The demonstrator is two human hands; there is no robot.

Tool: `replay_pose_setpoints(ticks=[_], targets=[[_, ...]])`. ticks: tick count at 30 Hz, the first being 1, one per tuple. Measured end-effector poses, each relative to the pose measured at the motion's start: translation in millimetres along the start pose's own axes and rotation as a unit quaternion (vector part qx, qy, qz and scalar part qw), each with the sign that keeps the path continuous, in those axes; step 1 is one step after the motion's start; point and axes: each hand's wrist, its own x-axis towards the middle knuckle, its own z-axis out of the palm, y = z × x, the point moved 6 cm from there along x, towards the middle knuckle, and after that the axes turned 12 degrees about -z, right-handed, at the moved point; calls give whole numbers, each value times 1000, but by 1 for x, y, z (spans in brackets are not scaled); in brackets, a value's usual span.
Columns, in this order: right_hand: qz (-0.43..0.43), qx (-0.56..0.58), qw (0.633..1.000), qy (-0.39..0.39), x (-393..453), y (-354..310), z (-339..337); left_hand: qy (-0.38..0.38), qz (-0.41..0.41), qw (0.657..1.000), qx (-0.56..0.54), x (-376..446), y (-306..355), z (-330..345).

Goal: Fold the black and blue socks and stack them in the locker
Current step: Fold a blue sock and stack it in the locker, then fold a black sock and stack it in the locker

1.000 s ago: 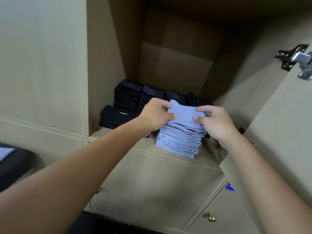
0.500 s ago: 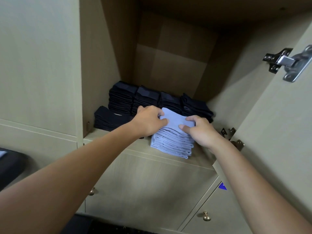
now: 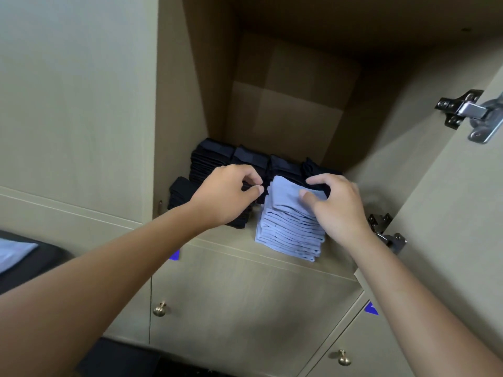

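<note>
Locker compartment open, door swung to the right with two metal hinges showing on its inner face.

On the locker shelf a stack of folded blue socks stands near the front edge, right of centre. Behind it, four stacks of folded black socks stand in a row against the back, with a lower stack of black socks at the front left, just beside the blue stack.

Right hand rests on the top of the blue stack at its right side. Its fingers are curled over the far edge of the topmost blue sock and the thumb presses on the upper face, so the sock is pinched between them.

Left hand is over the front black stack, to the left of the blue one and clear of it. Its fingers are curled with thumb and forefinger drawn together; they appear to nip a fold of black fabric, though dark cloth and shadow make the contact uncertain.

Below the shelf, closed doors with brass knobs. At the far left edge, a pale blue cloth lies on a dark surface.
</note>
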Motion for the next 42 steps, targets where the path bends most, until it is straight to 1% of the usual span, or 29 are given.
replay_pose_setpoints(ticks=[2,5,11,18,21,28,33,42], targets=[[-30,11,999,-6,-1,-12,3,1,-7,1000,-4,-6,-8,-14],[-70,20,997,-18,-4,-29,11,5,-4,999,35,-14,-17,-32],[-117,45,991,-46,-12,-57,27,13,-17,996,88,-25,-33,-59],[-149,82,982,-75,-17,-80,55,-21,-40,995,85,-42,-54,-82],[-158,119,974,-110,-22,-96,70,-23,-54,994,95,-53,-62,-97],[-230,127,948,-178,-37,-154,110,12,-80,982,169,-78,-89,-140],[-255,145,927,-233,-48,-191,136,31,-112,974,196,-96,-114,-172],[-282,145,910,-268,-59,-246,174,35,-171,960,221,-117,-154,-221]])
